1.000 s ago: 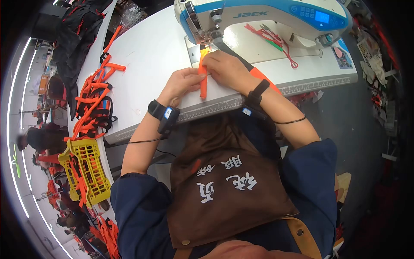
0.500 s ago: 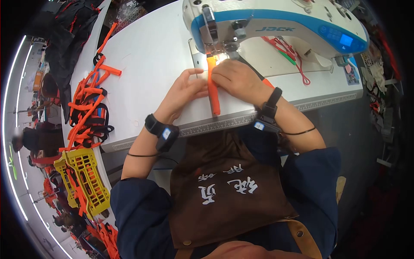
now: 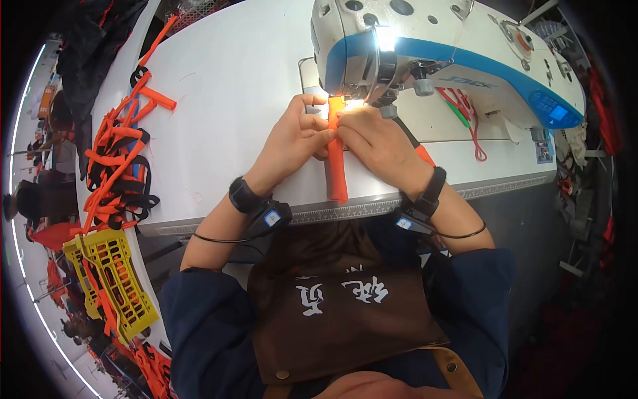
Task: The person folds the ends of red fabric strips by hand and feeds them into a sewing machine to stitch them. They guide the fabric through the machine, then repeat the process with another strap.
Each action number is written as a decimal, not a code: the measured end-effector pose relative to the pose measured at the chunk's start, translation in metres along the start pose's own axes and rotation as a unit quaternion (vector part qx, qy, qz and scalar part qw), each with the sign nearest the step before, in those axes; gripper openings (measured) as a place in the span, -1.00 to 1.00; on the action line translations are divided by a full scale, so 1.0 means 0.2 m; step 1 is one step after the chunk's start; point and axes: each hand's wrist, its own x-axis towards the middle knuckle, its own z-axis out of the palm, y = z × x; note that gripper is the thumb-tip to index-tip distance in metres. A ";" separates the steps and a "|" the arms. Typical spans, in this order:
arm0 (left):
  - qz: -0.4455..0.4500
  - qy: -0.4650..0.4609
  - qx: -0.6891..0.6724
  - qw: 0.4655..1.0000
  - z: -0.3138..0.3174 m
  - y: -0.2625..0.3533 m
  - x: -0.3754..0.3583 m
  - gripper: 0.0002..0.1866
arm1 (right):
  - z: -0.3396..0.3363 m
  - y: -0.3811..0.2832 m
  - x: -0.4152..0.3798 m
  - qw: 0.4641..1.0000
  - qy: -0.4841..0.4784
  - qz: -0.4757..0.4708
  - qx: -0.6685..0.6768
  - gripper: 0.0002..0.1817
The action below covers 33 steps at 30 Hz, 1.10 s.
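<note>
An orange fabric strip (image 3: 337,169) lies lengthwise under the head of a white and blue sewing machine (image 3: 425,56), its near end close to the table's front edge. My left hand (image 3: 300,136) is at the strip's left side, thumb and fingertips closed on its edge. On the other side, my right hand (image 3: 379,143) has its fingers bent and pressed together on the strip, just in front of the lit needle area. The right fingertips are partly hidden. Beyond my right hand, a black and orange band (image 3: 424,154) shows from underneath.
A tangle of orange and black straps (image 3: 119,159) lies along the table's left edge, above a yellow plastic basket (image 3: 126,282). Red cords and a green-handled tool (image 3: 458,114) rest behind the machine arm. A ruler strip (image 3: 332,214) runs along the front edge.
My left hand has come in against the strip, its fingers closing on the edge. My view has shifted, so the machine appears larger and further right. My right hand stays on the strip.
</note>
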 end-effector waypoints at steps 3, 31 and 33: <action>-0.001 -0.010 -0.006 1.000 -0.01 -0.02 0.00 -0.43 | 0.00 0.01 -0.01 1.000 -0.016 0.007 -0.001 -0.75; 0.323 0.102 0.552 0.762 0.00 0.00 0.03 -0.60 | 0.01 0.00 -0.02 0.998 0.001 -0.053 -0.018 -0.80; 0.325 0.103 0.550 0.763 0.00 0.00 0.04 -0.60 | 0.01 0.00 -0.03 0.999 0.000 -0.051 -0.020 -0.80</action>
